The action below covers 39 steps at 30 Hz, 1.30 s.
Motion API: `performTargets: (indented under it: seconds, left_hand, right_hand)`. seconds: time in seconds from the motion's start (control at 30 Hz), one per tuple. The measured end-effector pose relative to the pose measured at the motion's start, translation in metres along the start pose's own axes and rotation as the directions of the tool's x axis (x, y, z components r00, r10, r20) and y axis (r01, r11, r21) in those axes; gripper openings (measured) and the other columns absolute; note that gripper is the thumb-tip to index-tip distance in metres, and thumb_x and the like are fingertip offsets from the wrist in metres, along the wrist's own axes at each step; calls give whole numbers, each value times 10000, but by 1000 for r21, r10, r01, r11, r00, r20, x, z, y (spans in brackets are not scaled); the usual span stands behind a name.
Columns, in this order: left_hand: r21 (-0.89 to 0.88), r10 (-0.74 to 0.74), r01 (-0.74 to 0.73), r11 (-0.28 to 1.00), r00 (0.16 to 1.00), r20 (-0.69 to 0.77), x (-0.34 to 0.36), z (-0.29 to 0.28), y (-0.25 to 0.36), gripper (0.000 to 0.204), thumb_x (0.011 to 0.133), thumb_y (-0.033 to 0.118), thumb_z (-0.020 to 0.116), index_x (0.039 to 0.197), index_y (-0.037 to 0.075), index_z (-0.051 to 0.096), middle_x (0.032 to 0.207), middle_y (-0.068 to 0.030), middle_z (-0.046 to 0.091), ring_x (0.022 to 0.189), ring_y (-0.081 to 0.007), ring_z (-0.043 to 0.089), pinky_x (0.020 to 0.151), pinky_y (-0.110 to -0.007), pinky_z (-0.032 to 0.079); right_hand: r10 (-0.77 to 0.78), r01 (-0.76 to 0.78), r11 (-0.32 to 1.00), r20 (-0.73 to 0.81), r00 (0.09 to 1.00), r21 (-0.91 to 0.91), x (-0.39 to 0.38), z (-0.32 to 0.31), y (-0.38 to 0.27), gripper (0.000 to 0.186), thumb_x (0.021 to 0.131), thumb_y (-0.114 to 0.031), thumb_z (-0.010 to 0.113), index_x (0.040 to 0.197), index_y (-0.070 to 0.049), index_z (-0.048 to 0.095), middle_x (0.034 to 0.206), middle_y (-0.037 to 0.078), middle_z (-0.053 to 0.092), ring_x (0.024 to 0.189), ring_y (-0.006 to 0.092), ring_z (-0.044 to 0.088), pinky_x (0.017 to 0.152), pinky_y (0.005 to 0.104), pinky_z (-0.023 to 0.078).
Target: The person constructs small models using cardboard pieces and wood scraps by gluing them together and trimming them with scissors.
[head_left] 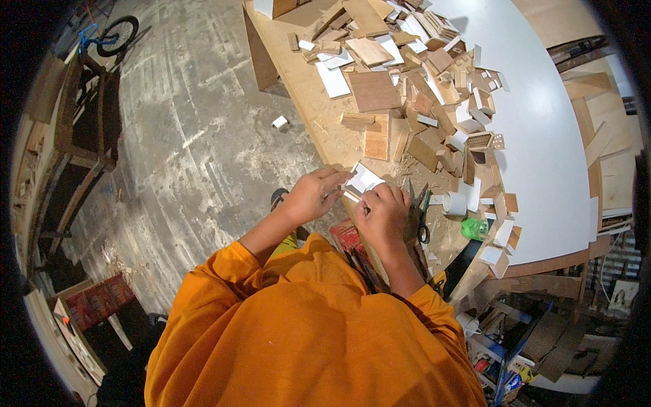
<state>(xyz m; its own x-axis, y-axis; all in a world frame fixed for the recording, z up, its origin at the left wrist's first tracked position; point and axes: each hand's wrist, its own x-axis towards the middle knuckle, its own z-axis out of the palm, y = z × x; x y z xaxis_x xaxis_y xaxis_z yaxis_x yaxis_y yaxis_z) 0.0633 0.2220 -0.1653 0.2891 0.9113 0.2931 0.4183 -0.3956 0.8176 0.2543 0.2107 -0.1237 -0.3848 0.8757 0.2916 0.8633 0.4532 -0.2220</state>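
Near the front edge of the wooden workbench, my two hands meet at a small white-faced piece with raised edges (pixel 366 178), like a shallow open box. My left hand (pixel 313 197) pinches its left side between thumb and fingertips. Curled over its near right corner is my right hand (pixel 384 211), its fingers bent and partly hiding the piece. A thin pale strip shows between the hands along the near edge. Just right of my right hand lie dark-handled scissors (pixel 424 224) among sawdust.
Wood and white board offcuts (pixel 375 91) are heaped across the bench (pixel 308 102). At right stand a white roll (pixel 454 203), a green plastic container (pixel 474 228) and a large white panel (pixel 542 149). A white block (pixel 280 123) lies on the concrete floor (pixel 196 136).
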Motion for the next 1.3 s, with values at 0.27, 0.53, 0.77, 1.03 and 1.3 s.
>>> performTargets:
  seconds: [0.27,0.53,0.77,1.03,1.3]
  left_hand:
    - [27,50,-50,998,998,-23,-1,0,-1,435,764,-13,642,1192,60,620,1080,-173,631,922,-369,635,774,-399,538]
    - [50,50,-48,998,998,-33,0,0,2,368,807,2,600,1169,55,644,1063,-159,643,901,-349,641,763,-393,537]
    - [56,52,-49,997,997,-54,0,4,-2,360,815,14,599,1167,63,651,1052,-149,647,890,-339,643,756,-386,537]
    - [91,97,-96,991,995,-5,1,6,-8,422,751,-6,589,1154,87,670,958,-119,653,857,-306,635,748,-368,531]
    - [30,81,-82,996,997,18,0,9,-12,425,792,-13,632,1201,99,653,974,-147,652,864,-335,640,756,-383,531]
  right_hand:
    - [-47,48,996,-12,999,81,9,-6,-9,178,725,-165,712,884,-85,718,828,51,615,840,252,560,874,415,374]
    - [-87,90,994,-45,995,65,10,3,-8,71,738,-111,693,803,-80,692,733,54,601,772,251,560,840,403,390]
    - [-114,114,992,-4,993,47,11,5,-7,61,753,-134,674,781,-80,684,772,39,619,807,241,559,865,415,377]
    - [-153,153,988,-12,988,27,13,11,-6,62,737,-100,640,680,-86,621,730,54,587,777,259,553,836,418,385]
    - [-131,128,989,48,990,70,12,6,-3,45,758,-125,662,767,-81,665,786,66,626,802,262,572,849,417,393]
